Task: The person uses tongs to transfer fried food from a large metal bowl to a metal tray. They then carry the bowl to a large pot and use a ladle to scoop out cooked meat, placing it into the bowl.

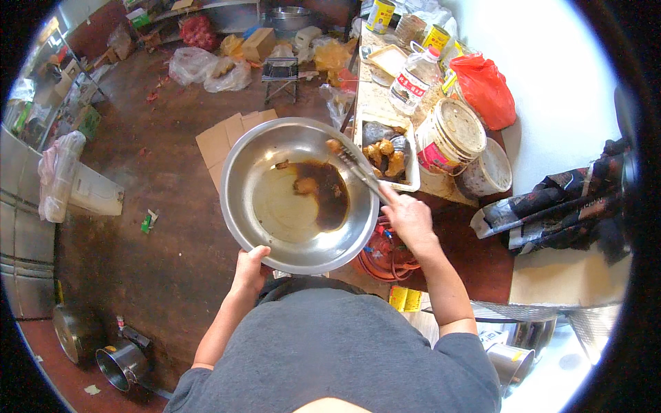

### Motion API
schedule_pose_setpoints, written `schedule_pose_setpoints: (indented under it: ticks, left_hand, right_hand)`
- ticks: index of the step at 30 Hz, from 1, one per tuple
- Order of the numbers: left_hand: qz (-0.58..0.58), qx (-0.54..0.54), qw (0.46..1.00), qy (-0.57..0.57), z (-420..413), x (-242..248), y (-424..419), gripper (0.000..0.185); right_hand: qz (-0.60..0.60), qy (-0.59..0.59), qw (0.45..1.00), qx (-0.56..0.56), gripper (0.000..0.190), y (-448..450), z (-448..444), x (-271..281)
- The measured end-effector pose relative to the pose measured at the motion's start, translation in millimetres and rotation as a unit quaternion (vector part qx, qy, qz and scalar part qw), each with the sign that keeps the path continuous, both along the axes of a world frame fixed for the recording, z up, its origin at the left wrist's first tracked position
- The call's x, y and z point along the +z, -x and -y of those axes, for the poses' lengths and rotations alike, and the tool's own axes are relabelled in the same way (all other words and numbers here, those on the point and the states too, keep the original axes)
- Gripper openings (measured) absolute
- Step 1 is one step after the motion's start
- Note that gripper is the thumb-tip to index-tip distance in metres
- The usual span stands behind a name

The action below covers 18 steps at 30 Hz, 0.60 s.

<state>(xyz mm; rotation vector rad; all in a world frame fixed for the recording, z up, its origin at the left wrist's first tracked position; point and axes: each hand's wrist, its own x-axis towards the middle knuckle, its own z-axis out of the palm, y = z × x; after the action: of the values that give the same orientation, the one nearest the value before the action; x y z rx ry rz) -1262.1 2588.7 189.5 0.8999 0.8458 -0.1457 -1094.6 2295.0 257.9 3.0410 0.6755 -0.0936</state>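
Note:
My left hand (251,269) grips the near left rim of a large stainless steel bowl (242,206), its thumb over the edge. Dark brown liquid (333,206) lies in the right part of the bowl, with a brown lump (307,186) in it. Metal tongs (361,173) are in my right hand (408,214), over the bowl's right rim. Their tips close on a small brown piece (334,146) above the bowl. Right of the tongs, a white tray (414,178) on the table holds several brown glazed pieces (386,155) and something in dark plastic.
On the table (369,95) stand a large plastic bottle (413,82), lidded buckets (449,129), yellow cans (380,16) and a red plastic bag (485,90). Cardboard (217,139), a folding stool (280,75) and plastic bags (193,66) lie or stand on the floor beyond the bowl.

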Motion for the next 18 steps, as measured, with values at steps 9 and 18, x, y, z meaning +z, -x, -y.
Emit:
schedule_pose_setpoints:
  ticks: [9,18]
  left_hand:
    - [0.016,-0.002,0.999,-0.033,-3,-4,-2,0.049]
    - [0.034,-0.015,0.999,0.0,-2,1,-3,0.055]
  right_hand:
    - [-0.039,-0.005,0.999,0.006,0.065,5,12,35]
    - [0.023,0.038,0.99,0.137,0.055,4,-6,-23]
